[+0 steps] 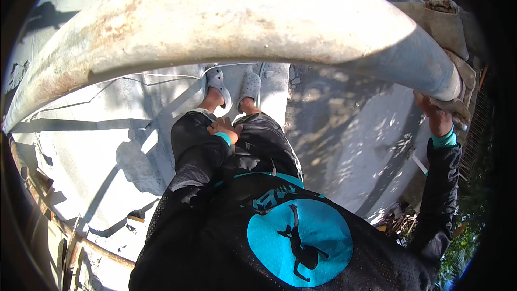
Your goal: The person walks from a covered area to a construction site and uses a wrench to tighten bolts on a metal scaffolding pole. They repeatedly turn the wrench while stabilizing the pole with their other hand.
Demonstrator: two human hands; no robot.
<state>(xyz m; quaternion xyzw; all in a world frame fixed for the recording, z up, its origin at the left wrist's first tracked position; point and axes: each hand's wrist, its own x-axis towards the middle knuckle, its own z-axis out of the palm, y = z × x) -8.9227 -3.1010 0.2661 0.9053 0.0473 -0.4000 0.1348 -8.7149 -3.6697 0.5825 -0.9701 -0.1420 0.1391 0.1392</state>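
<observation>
black long-sleeved top (199,242) | teal cuffs (445,139) | round turquoise print (334,226) | black trousers (269,143) | pale clogs (251,86)

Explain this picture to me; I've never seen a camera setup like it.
There is no machine here, only a person's bare hands. A wide camera worn on the head looks down, and its lens bends straight edges near the rim. The left hand is at the dark trousers; whether it grips anything is unclear. The right hand is at the right end of a thick, pale pipe-like beam, its grip partly hidden. Below, grey clogs stand on pale ground, near a thin white cord.
</observation>
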